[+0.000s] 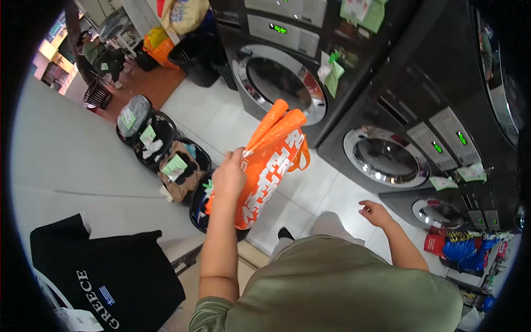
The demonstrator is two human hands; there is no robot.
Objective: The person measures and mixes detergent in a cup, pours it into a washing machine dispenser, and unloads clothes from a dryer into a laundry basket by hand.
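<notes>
My left hand (228,172) is closed around the edge of an orange plastic bag (265,180) with white lettering, held up in front of me. The bag's top part is folded or rolled into long tubes, and a loop handle hangs at its right side. What the bag contains, if anything, is hidden. Lower right, my right hand (374,213) hangs beside my body with loosely bent fingers apart and nothing in them. Behind the bag stand baskets of laundry; the nearest basket (198,217) is partly covered by my left hand and the bag.
Dark washers or dryers line the right, with round doors (386,156) and green tags. Several laundry baskets (156,138) with green slips stand along the left wall. A black T-shirt (110,265) hangs lower left. Another person (102,58) is in the far left room.
</notes>
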